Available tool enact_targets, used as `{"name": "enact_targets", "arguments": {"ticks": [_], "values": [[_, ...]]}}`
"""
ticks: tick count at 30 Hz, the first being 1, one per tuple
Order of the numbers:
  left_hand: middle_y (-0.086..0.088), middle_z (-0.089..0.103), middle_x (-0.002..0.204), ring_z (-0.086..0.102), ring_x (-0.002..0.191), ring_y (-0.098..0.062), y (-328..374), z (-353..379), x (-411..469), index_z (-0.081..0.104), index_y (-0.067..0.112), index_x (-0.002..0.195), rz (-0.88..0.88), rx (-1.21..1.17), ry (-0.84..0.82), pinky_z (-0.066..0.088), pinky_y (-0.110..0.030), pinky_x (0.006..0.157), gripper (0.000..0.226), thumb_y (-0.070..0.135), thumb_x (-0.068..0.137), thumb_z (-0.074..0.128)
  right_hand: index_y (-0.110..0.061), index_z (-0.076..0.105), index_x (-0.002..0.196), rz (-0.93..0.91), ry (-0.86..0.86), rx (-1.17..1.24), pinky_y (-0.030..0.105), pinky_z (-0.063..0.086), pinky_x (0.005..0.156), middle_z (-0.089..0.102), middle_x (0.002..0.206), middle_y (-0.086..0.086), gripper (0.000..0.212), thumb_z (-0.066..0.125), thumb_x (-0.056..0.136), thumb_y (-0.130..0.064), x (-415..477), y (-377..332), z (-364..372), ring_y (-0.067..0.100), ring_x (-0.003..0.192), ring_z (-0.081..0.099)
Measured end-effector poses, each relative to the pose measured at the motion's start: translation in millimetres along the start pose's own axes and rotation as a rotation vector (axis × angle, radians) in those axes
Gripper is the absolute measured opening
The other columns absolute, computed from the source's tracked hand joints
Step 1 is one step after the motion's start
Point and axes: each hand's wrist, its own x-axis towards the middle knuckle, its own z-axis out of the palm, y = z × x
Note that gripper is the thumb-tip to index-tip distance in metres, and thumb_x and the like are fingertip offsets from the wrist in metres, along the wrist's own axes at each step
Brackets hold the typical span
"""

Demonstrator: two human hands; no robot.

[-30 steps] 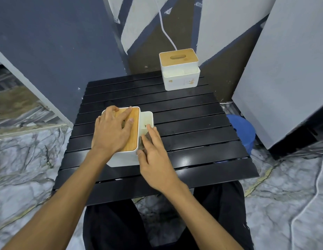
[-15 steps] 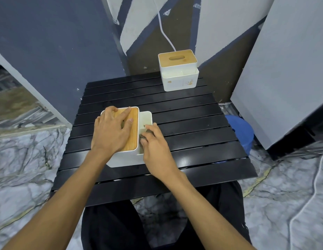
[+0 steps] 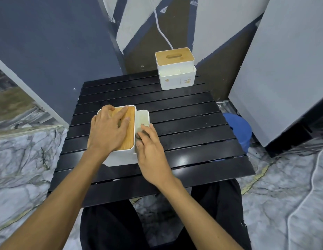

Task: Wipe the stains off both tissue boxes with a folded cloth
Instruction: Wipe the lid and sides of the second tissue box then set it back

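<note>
- Since a second ago the right hand (image 3: 150,150) has changed. Its fingers were stretched out along the side compartment (image 3: 143,117) and are now curled and drawn back to the compartment's near end. The left hand (image 3: 110,129) has not shifted.
- From my remote seat I see the left hand lying flat, fingers spread and straight. It presses on the bamboo lid (image 3: 131,136) of the near tissue box (image 3: 122,156) and grasps nothing.
- The right hand is bent over the folded cloth (image 3: 138,136). Only a small grey patch of it shows between thumb and fingertips, pushed against the inner wall of the side compartment.
- The near tissue box sits on the left half of the black slatted table (image 3: 193,134), about midway between the far and near edges. Its compartment faces the table's right edge.
- The far tissue box (image 3: 175,76) stands upright at the far edge, toward the far right corner and well apart from both hands. Small brownish marks show on its front wall.
- A white cable (image 3: 161,33) runs up the wall behind that box.
- A blue tub (image 3: 240,130) stands on the marble floor (image 3: 21,159) just beside the table's right edge.
</note>
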Motion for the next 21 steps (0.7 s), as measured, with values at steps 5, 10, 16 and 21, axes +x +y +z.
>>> {"name": "enact_targets", "arguments": {"ticks": [5,10,16,21], "values": [[-0.011,0.043,0.144,0.044,0.133,-0.031,2.6,-2.5,-0.3,0.050,0.030,0.148,-0.006,-0.009,-0.006,0.029,-0.053,0.115,0.061,0.053,0.096,0.026,-0.001,0.051,0.133,-0.026,0.040,0.026,0.018,0.009,0.119,0.032,0.151,0.002,0.036,0.035,0.104,-0.015,-1.2,3.0,1.0,-0.003,0.144,0.004],[-0.011,0.043,0.144,0.045,0.132,-0.031,2.4,-2.2,-0.2,0.048,0.031,0.150,0.001,0.002,-0.014,0.029,-0.053,0.115,0.064,0.054,0.095,0.024,0.000,0.048,0.136,-0.058,0.074,0.048,0.019,0.012,0.119,0.029,0.153,-0.001,0.038,0.034,0.105,-0.017,-21.4,0.3,7.5,-0.003,0.145,0.005],[-0.010,0.042,0.145,0.042,0.135,-0.031,2.3,-2.9,-0.4,0.048,0.033,0.149,0.001,-0.020,-0.029,0.026,-0.052,0.116,0.063,0.053,0.095,0.024,0.003,0.052,0.131,-0.014,-0.041,0.019,0.015,0.010,0.117,0.040,0.148,0.009,0.034,0.040,0.103,-0.010,52.2,9.4,-11.2,0.014,0.145,0.020],[-0.009,0.041,0.146,0.042,0.135,-0.030,2.6,-2.8,0.2,0.048,0.034,0.149,-0.002,-0.014,-0.028,0.026,-0.053,0.117,0.063,0.054,0.095,0.022,0.000,0.048,0.137,-0.011,-0.086,0.011,0.019,0.010,0.118,0.035,0.152,0.005,0.037,0.039,0.104,-0.014,61.0,18.1,-13.7,0.013,0.147,0.013]]}}
